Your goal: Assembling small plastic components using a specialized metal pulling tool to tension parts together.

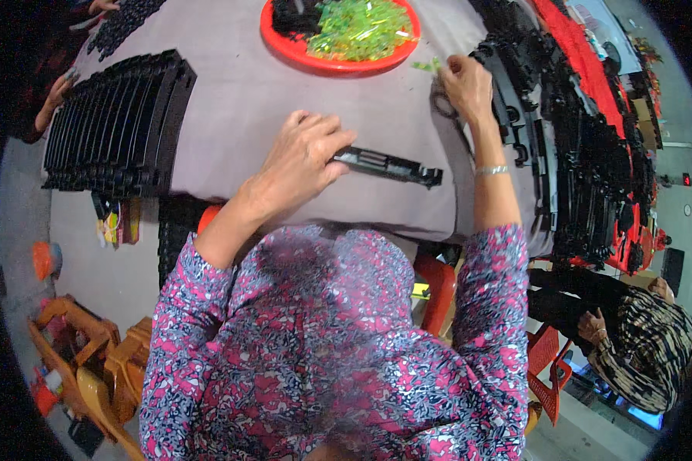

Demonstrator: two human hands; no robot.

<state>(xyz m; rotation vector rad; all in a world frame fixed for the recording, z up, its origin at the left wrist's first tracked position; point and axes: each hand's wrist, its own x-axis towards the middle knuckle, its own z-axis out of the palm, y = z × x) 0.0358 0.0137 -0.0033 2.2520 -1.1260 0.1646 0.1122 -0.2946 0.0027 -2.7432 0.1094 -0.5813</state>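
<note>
My left hand [304, 154] is closed on one end of a long, narrow black plastic part [392, 165], held low over the cloth-covered table with its other end pointing right. Farther off to the right, my right hand [469, 86] has its fingers pinched together, and what they hold, if anything, is hidden. Right beside those fingertips lie a few small clear green pieces [426, 66]. A round red tray [284, 55] at the far middle contains a heap of clear yellow-green plastic pieces [361, 29] and a smaller pile of black pieces [294, 17].
A row of stacked long black parts [115, 127] stands on the table's left. Many black parts [588, 165] crowd the right side, with red material [580, 58] beyond. Another person's hand [54, 96] touches the left stack. Someone in a patterned top [653, 346] is at the lower right.
</note>
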